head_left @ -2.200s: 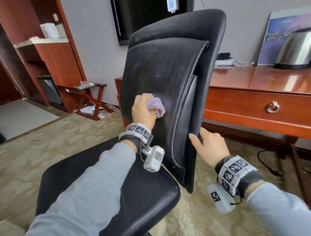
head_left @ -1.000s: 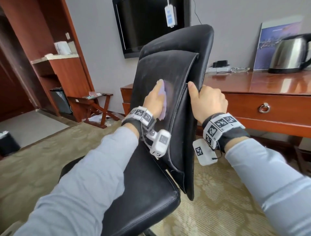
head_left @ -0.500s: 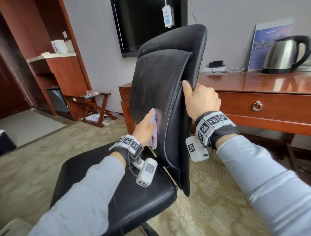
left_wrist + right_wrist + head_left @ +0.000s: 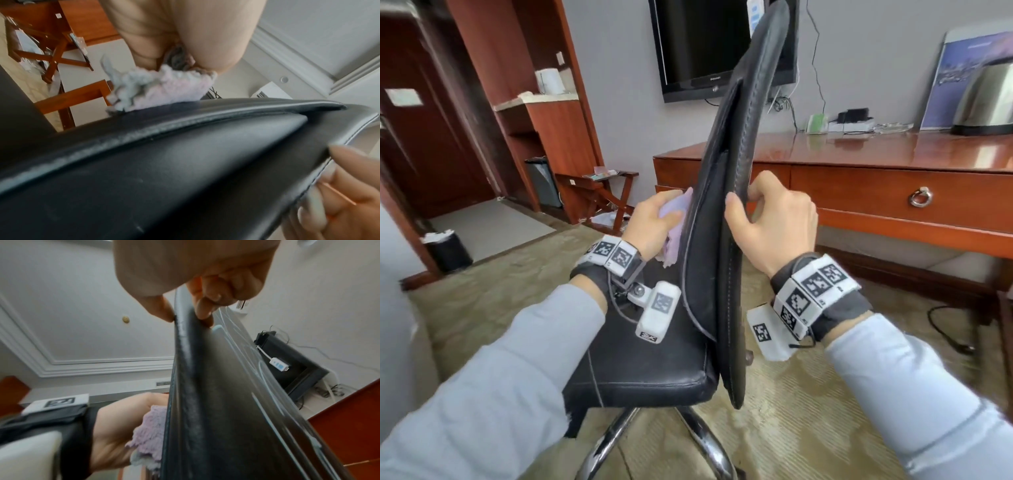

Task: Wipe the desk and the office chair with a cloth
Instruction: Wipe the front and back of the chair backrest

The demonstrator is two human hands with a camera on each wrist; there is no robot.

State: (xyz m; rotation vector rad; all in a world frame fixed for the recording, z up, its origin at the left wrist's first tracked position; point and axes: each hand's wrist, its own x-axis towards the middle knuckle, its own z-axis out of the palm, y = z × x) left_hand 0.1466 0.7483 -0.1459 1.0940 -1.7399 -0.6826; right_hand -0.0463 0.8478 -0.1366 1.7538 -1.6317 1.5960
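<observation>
The chair half of the job is in hand: the left hand is bunched around a lilac cloth and presses it against the front face of the office chair's backrest, at about mid-height, just inside its near edge. The right hand steadies the same backrest from the other side, thumb on the front edge and fingers curled round the rear, so the padded edge is pinched between them; the right wrist view shows this grip plainly. From the head view the backrest is seen almost edge-on, standing between the two hands, with the black seat below and its chrome base on the carpet. The left wrist view shows the cloth touching the leather beside a raised seam whose edge looks worn and pale. Behind the chair stands the wooden worktop, carrying a kettle and cables; whether it has been wiped cannot be told. The next move probably calls for running the cloth along the backrest while the right hand holds it firm, since a swivel chair would turn under pressure; the seat remains to be covered after that.
</observation>
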